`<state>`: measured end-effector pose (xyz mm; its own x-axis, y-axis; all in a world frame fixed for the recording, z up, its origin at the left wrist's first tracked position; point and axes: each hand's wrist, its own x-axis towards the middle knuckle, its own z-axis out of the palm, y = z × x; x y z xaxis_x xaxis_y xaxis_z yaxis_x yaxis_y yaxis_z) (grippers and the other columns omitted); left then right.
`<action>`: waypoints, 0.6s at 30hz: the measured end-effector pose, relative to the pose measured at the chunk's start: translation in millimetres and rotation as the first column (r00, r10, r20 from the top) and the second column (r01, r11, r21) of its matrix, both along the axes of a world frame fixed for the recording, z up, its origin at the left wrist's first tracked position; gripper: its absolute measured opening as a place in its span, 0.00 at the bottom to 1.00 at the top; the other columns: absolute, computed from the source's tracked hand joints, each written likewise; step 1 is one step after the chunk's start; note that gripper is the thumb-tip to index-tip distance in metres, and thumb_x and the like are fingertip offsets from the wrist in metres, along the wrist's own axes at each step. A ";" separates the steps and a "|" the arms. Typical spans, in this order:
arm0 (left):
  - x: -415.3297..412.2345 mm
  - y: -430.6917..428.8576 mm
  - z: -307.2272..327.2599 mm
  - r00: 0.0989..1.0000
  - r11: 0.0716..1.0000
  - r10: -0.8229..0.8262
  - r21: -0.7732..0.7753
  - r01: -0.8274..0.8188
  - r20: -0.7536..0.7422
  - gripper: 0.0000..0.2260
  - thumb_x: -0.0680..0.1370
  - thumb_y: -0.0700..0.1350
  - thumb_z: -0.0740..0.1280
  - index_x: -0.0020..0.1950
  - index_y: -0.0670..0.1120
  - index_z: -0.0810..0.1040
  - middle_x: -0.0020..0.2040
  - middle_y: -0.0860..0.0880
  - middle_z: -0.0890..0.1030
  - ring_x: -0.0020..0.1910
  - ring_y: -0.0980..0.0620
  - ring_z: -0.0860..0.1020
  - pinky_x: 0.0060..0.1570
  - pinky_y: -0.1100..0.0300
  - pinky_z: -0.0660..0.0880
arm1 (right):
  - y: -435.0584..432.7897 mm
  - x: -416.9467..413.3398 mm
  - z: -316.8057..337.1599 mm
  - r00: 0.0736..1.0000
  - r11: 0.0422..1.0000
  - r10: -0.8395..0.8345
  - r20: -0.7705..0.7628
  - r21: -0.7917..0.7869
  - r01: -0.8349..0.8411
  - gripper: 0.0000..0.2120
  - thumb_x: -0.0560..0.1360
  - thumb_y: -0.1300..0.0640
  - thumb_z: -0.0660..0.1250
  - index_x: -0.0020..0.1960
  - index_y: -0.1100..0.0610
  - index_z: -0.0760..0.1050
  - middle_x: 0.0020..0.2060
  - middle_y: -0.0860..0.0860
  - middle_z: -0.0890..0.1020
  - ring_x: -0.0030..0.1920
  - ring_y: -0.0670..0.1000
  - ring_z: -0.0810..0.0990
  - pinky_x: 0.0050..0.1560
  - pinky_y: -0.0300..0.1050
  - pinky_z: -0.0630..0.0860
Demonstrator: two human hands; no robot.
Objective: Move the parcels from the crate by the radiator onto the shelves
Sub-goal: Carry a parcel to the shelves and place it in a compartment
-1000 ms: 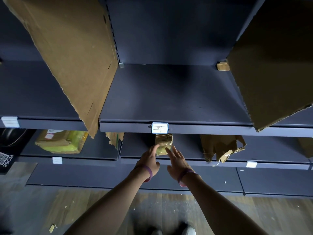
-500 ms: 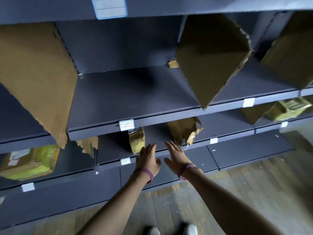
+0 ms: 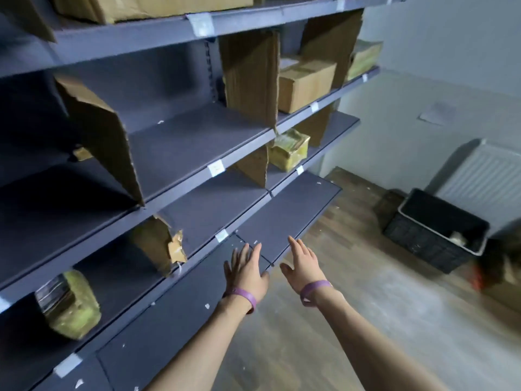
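Grey flat shelves (image 3: pixel 197 142), latticed black crate (image 3: pixel 417 239)

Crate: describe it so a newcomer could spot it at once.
Find the white radiator on the far right wall. On the floor in front of it sits the crate, open-topped. It is the only black, lattice-sided container; the boxes on the shelves are brown cardboard.

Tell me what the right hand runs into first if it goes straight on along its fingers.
Likely the bottom shelf: the open right hand points its fingertips over that board's front edge. If it passes above the board, the cardboard divider behind comes next; depth is unclear.
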<state>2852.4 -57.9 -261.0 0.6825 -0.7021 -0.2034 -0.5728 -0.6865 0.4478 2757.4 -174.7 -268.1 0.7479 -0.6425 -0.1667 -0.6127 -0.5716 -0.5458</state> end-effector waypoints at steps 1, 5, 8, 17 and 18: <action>-12.9 -20.0 2.5 1.000 1.000 -0.029 0.001 0.029 0.003 0.30 0.78 0.47 0.61 0.77 0.54 0.52 0.79 0.49 0.51 0.77 0.45 0.48 0.73 0.44 0.50 | -18.1 -17.1 1.3 0.999 0.999 -0.033 0.001 0.001 0.033 0.33 0.80 0.54 0.61 0.78 0.57 0.49 0.78 0.54 0.55 0.77 0.55 0.50 0.75 0.45 0.49; -69.3 -99.4 14.3 0.993 0.993 -0.119 -0.022 0.119 -0.001 0.30 0.77 0.48 0.61 0.77 0.56 0.52 0.79 0.50 0.51 0.77 0.45 0.47 0.73 0.44 0.48 | -88.6 -84.8 7.8 0.991 0.991 -0.133 0.029 -0.012 0.133 0.33 0.79 0.54 0.61 0.78 0.57 0.49 0.77 0.54 0.55 0.77 0.55 0.49 0.74 0.44 0.48; -111.7 -153.4 22.0 0.988 0.987 -0.155 -0.051 0.154 -0.023 0.29 0.78 0.49 0.61 0.77 0.56 0.53 0.79 0.50 0.51 0.77 0.46 0.47 0.73 0.44 0.48 | -135.6 -129.6 11.9 0.978 0.979 -0.202 0.054 -0.017 0.203 0.33 0.80 0.54 0.61 0.78 0.58 0.49 0.77 0.54 0.55 0.78 0.53 0.49 0.75 0.44 0.47; -197.1 -265.2 30.5 0.960 0.963 -0.257 -0.116 0.244 -0.114 0.29 0.78 0.51 0.62 0.76 0.57 0.55 0.78 0.52 0.53 0.77 0.48 0.48 0.74 0.49 0.50 | -235.0 -236.8 17.5 0.900 0.906 -0.422 0.108 0.067 0.417 0.32 0.79 0.55 0.62 0.78 0.57 0.52 0.77 0.53 0.56 0.78 0.53 0.50 0.76 0.46 0.50; -201.6 -274.6 30.4 0.956 0.960 -0.268 -0.115 0.255 -0.119 0.28 0.78 0.51 0.62 0.76 0.57 0.55 0.78 0.53 0.53 0.77 0.49 0.48 0.74 0.49 0.50 | -244.6 -244.1 17.6 0.894 0.901 -0.435 0.111 0.070 0.429 0.32 0.79 0.55 0.62 0.78 0.57 0.52 0.77 0.54 0.56 0.78 0.53 0.50 0.76 0.46 0.49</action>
